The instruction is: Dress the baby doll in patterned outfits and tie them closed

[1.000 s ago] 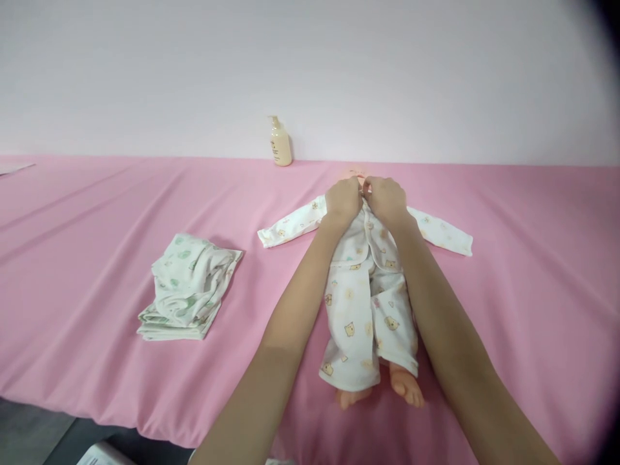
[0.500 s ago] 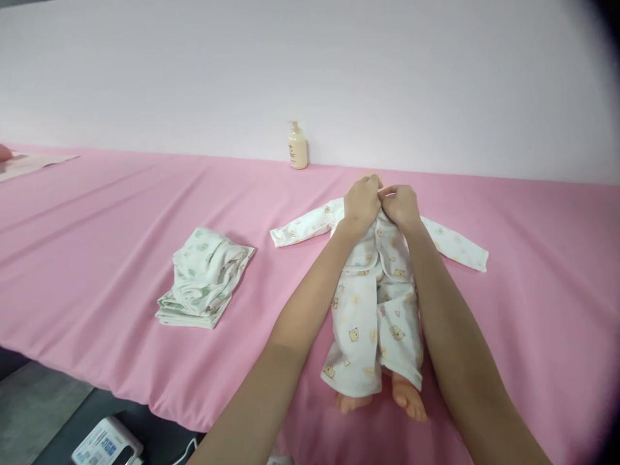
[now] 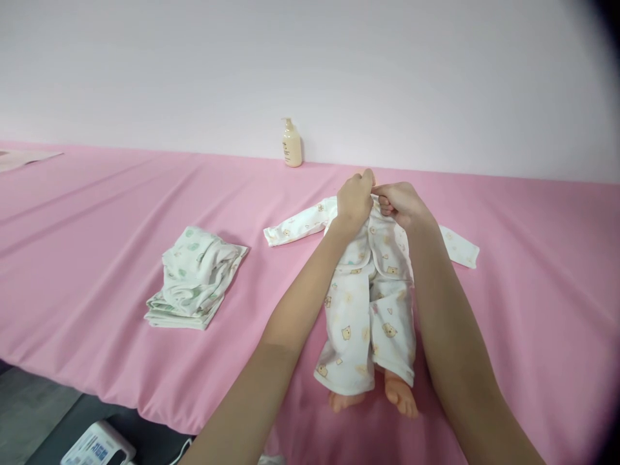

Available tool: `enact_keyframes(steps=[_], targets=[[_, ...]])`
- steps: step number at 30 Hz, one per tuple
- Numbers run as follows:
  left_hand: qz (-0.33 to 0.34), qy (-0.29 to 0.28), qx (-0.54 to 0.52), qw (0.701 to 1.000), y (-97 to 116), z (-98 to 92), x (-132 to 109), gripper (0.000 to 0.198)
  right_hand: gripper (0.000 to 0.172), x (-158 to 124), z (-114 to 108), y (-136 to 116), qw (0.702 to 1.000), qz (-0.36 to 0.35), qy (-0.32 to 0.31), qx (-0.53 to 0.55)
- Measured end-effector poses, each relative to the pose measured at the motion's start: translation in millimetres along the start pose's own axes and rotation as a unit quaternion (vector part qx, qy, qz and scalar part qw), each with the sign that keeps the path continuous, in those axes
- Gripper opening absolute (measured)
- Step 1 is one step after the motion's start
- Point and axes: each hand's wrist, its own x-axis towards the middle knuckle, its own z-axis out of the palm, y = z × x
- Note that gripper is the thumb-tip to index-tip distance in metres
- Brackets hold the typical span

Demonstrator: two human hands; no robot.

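A baby doll lies on its back on the pink sheet, its bare feet (image 3: 400,394) toward me. It wears white printed trousers (image 3: 346,323) and a matching baby jacket (image 3: 390,248) with long sleeves spread to both sides. At the jacket's neckline my left hand (image 3: 356,197) is closed on the fabric. My right hand (image 3: 400,201) pinches the collar edge right beside it, fingers curled. Both hands and forearms cover the doll's head and upper chest. Whatever fastening lies between the fingertips is too small to make out.
A folded stack of white cloth with green print (image 3: 196,278) lies to the left. A cream pump bottle (image 3: 292,145) stands by the white wall. Below the sheet's front edge is a white device (image 3: 99,445) with a cable. A pale sheet (image 3: 24,159) lies far left.
My right hand has turned, with its fingers now more curled at the collar. My left hand stays at the neckline. The whole view has shifted slightly, so things appear a little further left.
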Motion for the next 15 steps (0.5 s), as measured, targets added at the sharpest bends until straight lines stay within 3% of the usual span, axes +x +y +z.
enact_keyframes(steps=[6,10,15], targets=[[0.002,0.02,-0.032,0.999,-2,2.0,3,0.026,0.027,1,0,0,0.999,0.013,-0.034,0.037],[-0.001,0.004,-0.127,0.992,-8,4.9,5,0.023,0.023,-7,-2,-8,0.986,-0.039,-0.029,-0.161],[-0.016,-0.114,-0.166,0.979,1,-16.4,-1,0.032,0.022,-25,-3,-25,0.93,-0.074,-0.044,-0.358]])
